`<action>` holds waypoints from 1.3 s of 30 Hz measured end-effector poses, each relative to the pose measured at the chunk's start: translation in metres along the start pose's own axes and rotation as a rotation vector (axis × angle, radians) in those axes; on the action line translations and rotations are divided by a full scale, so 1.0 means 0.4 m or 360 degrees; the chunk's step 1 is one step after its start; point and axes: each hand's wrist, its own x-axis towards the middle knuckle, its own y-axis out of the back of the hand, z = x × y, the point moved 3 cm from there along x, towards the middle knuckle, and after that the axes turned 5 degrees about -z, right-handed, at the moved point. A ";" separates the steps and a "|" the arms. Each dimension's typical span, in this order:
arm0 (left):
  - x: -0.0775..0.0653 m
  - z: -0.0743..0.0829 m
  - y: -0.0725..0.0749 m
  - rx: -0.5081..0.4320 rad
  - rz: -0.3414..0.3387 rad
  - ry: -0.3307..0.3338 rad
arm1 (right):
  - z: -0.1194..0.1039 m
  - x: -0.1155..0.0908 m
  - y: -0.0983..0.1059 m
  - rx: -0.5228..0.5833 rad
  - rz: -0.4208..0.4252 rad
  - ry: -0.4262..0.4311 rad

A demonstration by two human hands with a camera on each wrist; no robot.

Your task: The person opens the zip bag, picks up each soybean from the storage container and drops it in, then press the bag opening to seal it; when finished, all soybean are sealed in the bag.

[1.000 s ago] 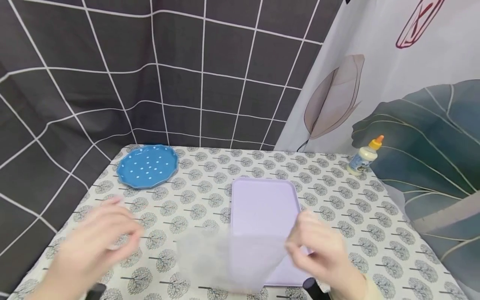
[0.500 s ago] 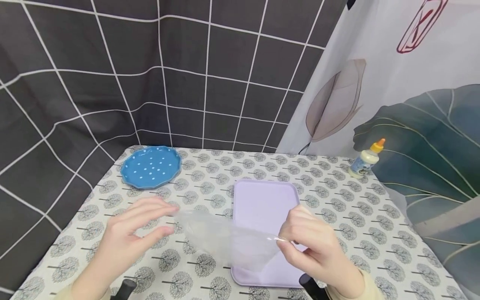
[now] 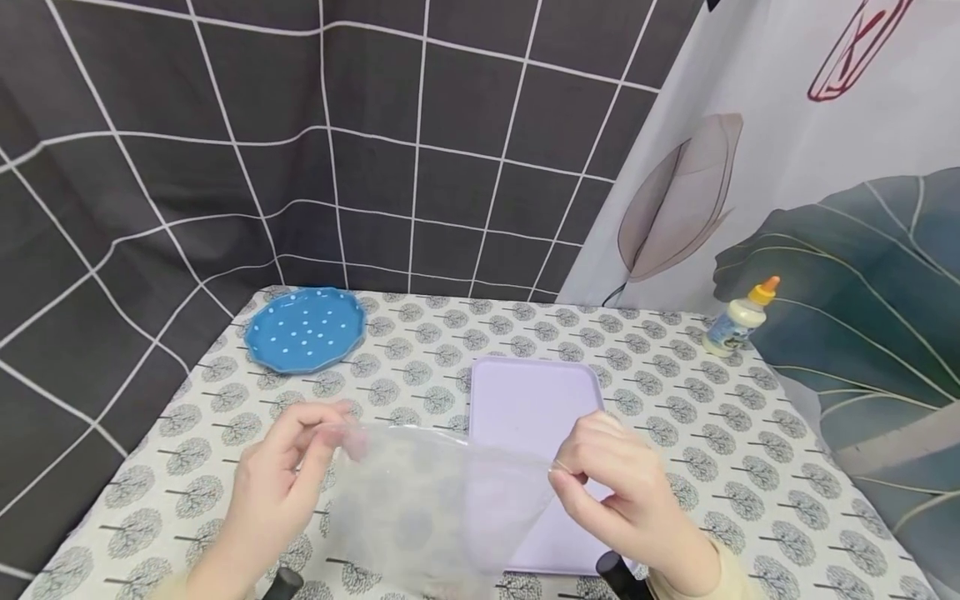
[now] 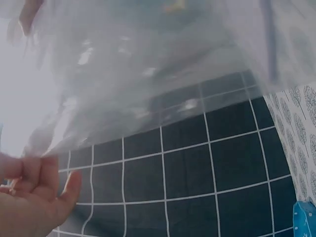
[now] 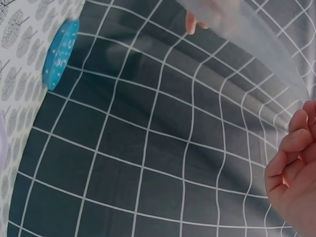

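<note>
A clear plastic bag [image 3: 420, 508] hangs stretched between both hands above the front of the table, partly over a lilac tray [image 3: 525, 396]. At its upper left corner, my left hand [image 3: 288, 467] pinches the edge, and some fingertips show blurred through the plastic. The upper right corner is pinched between thumb and curled fingers of my right hand [image 3: 626, 479]. From the left wrist, the bag [image 4: 148, 74] spreads wide above the left hand [image 4: 37, 197]. In the right wrist view, the right hand [image 5: 296, 163] grips the bag's narrow gathered end.
A blue plate with white dots [image 3: 306, 331] lies at the back left of the table. Near the back right edge stands a glue bottle [image 3: 738, 321] with an orange tip. Dark checked cloth [image 3: 375, 192] and a pale leaf-patterned curtain [image 3: 787, 167] hang behind the tree-print tablecloth [image 3: 420, 346].
My left hand came inward from the left, its fingers spread half a second ago, and now pinches the bag's left corner. The bag's top edge is pulled straighter. My right hand kept its grip.
</note>
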 end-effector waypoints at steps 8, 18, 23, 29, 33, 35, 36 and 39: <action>0.005 -0.012 -0.016 0.0112 0.0156 -0.0233 | 0.006 0.001 -0.008 -0.0074 0.0036 -0.0053; -0.012 -0.029 -0.009 0.0279 0.0182 -0.0081 | 0.022 -0.006 -0.029 -0.0068 0.0007 -0.0093; -0.018 -0.024 0.010 0.0256 0.0098 0.0179 | 0.049 -0.025 -0.042 0.0035 -0.0052 -0.0172; 0.016 -0.061 0.019 0.0170 -0.0136 0.0682 | 0.130 -0.043 -0.072 0.0225 -0.0195 -0.0691; 0.020 -0.072 0.033 0.0138 -0.0190 0.0845 | 0.147 -0.033 -0.091 0.0335 -0.0184 -0.0839; 0.010 -0.062 0.046 0.0150 -0.0171 0.0879 | 0.134 -0.026 -0.091 0.0384 -0.0169 -0.0788; 0.004 -0.053 0.053 0.0158 -0.0156 0.0883 | 0.125 -0.022 -0.090 0.0405 -0.0165 -0.0751; -0.011 -0.026 0.073 0.0164 -0.0137 0.0861 | 0.094 -0.010 -0.085 0.0466 -0.0155 -0.0606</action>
